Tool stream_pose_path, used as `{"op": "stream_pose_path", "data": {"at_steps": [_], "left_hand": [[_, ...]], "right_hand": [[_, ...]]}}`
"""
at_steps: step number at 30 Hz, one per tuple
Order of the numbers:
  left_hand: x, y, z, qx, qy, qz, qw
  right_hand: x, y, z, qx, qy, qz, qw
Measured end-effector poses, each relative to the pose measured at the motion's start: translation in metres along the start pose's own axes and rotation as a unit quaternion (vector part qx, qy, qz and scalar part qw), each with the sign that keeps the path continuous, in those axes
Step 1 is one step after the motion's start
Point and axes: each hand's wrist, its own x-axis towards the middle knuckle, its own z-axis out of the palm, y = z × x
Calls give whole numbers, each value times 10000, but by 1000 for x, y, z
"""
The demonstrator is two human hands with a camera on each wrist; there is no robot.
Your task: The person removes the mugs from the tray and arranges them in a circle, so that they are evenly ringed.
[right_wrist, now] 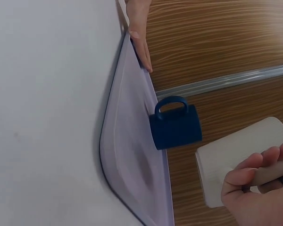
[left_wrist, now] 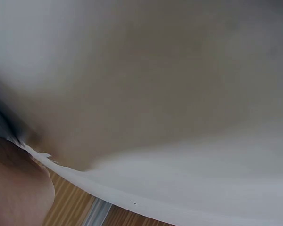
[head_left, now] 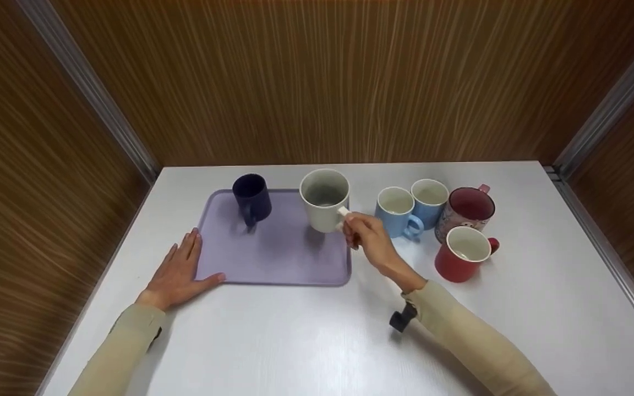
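A white mug (head_left: 325, 201) is held by its handle in my right hand (head_left: 371, 240), raised over the right part of a purple tray (head_left: 289, 264). In the right wrist view, curled fingers (right_wrist: 247, 176) wrap the handle, and a gap shows between the mug and the tray. A dark blue mug (head_left: 252, 198) stands upright on the tray's back left. My left hand (head_left: 176, 274) lies flat with spread fingers at the tray's left edge, thumb by the front left corner. The left wrist view shows mostly blurred table and part of that hand (left_wrist: 19, 193).
Right of the tray stand two light blue mugs (head_left: 391, 223) (head_left: 430, 206), a pink patterned mug (head_left: 452, 220) and a red mug (head_left: 454, 264), close together. A wood-grain panel (head_left: 317, 82) rises behind the white table (head_left: 273, 341), with further panels at both sides.
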Motion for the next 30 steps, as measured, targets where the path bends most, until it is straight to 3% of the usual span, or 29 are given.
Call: {"op": "stream_pose_path", "data": {"at_steps": [21, 30], "left_hand": [[-7, 1, 2, 38, 12, -80, 10000], [-1, 0, -1, -16, 67, 24, 10000]], "right_hand": [[-50, -5, -65, 202, -305, -249, 9990], [-63, 4, -93, 583, -354, -235, 9974]]}}
